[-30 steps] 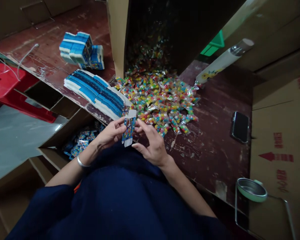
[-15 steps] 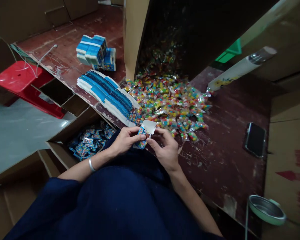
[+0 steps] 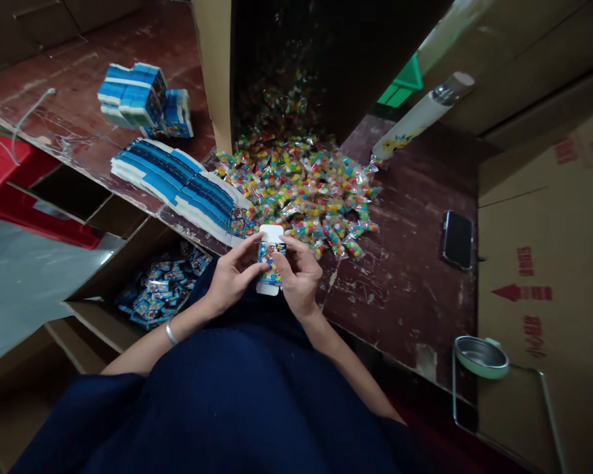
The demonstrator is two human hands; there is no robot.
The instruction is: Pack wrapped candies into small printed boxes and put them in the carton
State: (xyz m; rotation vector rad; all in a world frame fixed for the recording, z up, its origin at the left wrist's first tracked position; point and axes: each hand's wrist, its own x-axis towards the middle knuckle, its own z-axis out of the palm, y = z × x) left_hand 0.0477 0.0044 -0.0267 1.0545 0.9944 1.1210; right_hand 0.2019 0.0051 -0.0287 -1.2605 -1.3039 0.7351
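Observation:
Between my two hands is a small blue printed candy box (image 3: 268, 258), with white end flaps sticking out at its top and bottom. My left hand (image 3: 234, 275) grips its left edge, thumb on the printed front. From the other side my right hand (image 3: 300, 273) holds it, the thumb pressed on the front and the fingers behind. Just beyond, clear bags of colourful candies (image 3: 306, 191) lie heaped at the mouth of a big carton. A row of flat blue-and-white box blanks (image 3: 178, 184) leans along the table edge, left of the candies.
Finished-looking small boxes (image 3: 161, 283) fill an open carton at lower left. Bundled blanks (image 3: 138, 99) sit at the far left. A white bottle (image 3: 420, 118), a phone (image 3: 457, 240) and a metal bowl in a ring (image 3: 481, 355) are to the right. A red stool (image 3: 10, 178) stands left.
The candy box has turned from tilted to upright, its printed front now facing me and a lower flap showing. My right thumb has moved onto the front. The whole view has shifted.

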